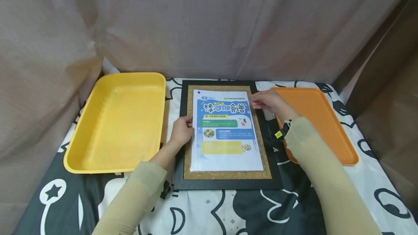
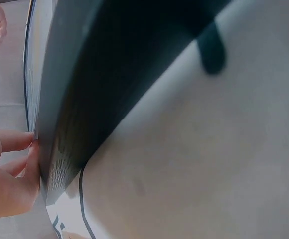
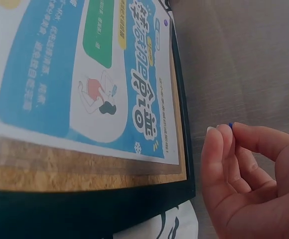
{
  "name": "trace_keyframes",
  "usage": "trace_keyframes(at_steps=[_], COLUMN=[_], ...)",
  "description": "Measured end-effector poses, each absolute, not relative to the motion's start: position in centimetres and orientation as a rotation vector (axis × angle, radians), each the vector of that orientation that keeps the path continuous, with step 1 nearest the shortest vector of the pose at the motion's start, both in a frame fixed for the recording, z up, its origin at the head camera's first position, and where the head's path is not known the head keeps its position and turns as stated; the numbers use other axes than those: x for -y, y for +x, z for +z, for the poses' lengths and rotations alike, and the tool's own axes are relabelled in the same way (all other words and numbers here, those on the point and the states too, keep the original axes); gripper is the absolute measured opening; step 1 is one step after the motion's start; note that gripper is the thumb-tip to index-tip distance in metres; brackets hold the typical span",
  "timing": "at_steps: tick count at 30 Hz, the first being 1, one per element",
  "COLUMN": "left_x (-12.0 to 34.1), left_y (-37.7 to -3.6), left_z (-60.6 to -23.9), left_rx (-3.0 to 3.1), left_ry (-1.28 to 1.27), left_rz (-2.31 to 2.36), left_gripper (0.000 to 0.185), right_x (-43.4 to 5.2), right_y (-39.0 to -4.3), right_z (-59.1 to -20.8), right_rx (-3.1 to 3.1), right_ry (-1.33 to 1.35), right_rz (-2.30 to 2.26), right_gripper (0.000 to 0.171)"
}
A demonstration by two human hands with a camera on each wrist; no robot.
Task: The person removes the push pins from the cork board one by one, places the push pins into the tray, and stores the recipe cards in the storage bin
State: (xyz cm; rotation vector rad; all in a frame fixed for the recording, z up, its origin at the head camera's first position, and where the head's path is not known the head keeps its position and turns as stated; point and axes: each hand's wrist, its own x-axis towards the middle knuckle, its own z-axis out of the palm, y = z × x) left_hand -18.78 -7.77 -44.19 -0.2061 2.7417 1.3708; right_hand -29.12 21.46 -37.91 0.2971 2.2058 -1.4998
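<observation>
**Sheet laid on cork board, one pin in, second pin held at the far right corner**

A printed sheet [image 1: 226, 130] is seen lying on a black-framed cork board [image 1: 265, 162] at the middle of the patterned cloth [image 1: 228, 209]. The sheet is squared up inside the frame, with cork showing all round it. A small purple pin [image 1: 199, 92] appears to be set already at the far left corner of the sheet.

The left hand [image 1: 181, 130] is rested on the left edge of the sheet and board, its fingers laid fairly straight so that the paper is held down. The right hand [image 1: 268, 101] is held at the far right corner; in the right wrist view a tiny blue pin [image 3: 230, 125] is pinched between thumb and fingertips [image 3: 219, 137], just clear of the board.

A yellow tray [image 1: 81, 159] is placed to the left and an orange tray [image 1: 349, 155] to the right.

By judgement, the work is at an early stage: the sheet is placed and one corner looks fixed, while the far right corner and both near corners are not yet pinned.
</observation>
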Motion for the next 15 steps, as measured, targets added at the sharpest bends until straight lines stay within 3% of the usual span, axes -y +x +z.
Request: trace_keyframes(at_steps=[15], left_x=[7.9], left_y=[-18.8], left_z=[-44.2], left_rx=[-2.73], left_ry=[-0.194], left_rz=[1.394], left_gripper=[0.047], right_x=[-22.5], right_y=[-26.8], right_z=[-36.3], right_rx=[-2.172], right_ry=[0.176], right_rz=[-1.484], right_gripper=[0.053])
